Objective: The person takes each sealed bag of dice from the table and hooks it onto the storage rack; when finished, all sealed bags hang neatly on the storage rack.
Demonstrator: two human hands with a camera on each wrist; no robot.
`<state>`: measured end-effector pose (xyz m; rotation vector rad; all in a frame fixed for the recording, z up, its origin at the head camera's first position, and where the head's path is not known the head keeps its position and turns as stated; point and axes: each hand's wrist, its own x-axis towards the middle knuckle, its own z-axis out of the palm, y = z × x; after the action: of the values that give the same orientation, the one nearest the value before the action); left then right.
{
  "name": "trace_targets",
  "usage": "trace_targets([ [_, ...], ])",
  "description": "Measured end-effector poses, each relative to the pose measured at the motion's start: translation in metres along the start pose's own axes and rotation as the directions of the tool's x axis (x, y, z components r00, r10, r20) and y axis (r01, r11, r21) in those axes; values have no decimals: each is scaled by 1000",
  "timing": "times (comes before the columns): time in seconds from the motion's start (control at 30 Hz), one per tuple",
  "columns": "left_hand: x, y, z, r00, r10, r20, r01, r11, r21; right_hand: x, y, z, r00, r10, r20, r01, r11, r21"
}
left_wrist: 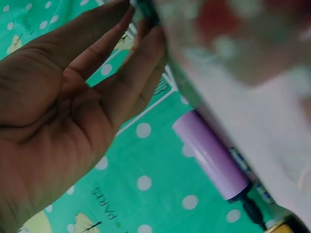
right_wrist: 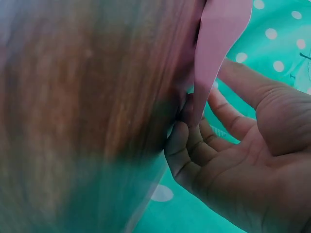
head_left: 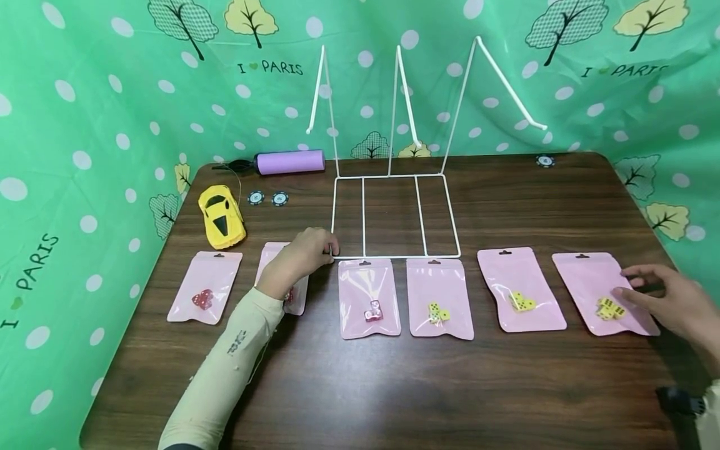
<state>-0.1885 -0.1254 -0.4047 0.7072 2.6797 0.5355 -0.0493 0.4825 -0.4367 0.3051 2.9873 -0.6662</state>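
The left hand (head_left: pixel 300 259), its hold unclear, reached the white rack's (head_left: pixel 394 257) near-left corner; an uneven tug could have tipped it. The right hand (head_left: pixel 672 300), fingers parted, touched the rightmost pink bag (head_left: pixel 587 278); dragging might have creased it. The bench (head_left: pixel 467 387) held six bags, three chips (head_left: pixel 255 197), one car (head_left: pixel 222 215), one purple cylinder (head_left: pixel 290 162).

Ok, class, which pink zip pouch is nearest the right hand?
The rightmost pouch, with yellow dice: the right hand touches its edge; the others lie further left.
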Motion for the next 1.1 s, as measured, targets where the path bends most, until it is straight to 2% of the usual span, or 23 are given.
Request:
trace_targets([
  [0.27, 0, -2, 2, 1000, 13, -28, -13, 1000, 24, -6, 3, 3, 998, 67, -12, -65, 992, 108],
  [0.57, 0, -3, 2, 1000, -3, -26, 2, 1000, -16, -10, 12, 3, 998, 55, -31, -47, 974, 223],
  [0.77, 0, -4, 1, 999, -29, -18, 28, 998, -49, -14, 16, 8, 997, 50, -64, -25, 940, 339],
  [0.9, 1, -4, 2, 999, -33, -18, 32, 998, -56, -18, 11, 7, 997, 40, -61, -10, 899, 438],
  [0.97, 1, -5, 2, 999, -35, -16, 34, 998, -58, -19, 8, 7, 997, 47, -60, -12, 875, 485],
  [1.1, 2, -5, 3, 999, -44, -13, 43, 997, -60, -17, 4, 5, 994, 94, -61, -50, 858, 511],
])
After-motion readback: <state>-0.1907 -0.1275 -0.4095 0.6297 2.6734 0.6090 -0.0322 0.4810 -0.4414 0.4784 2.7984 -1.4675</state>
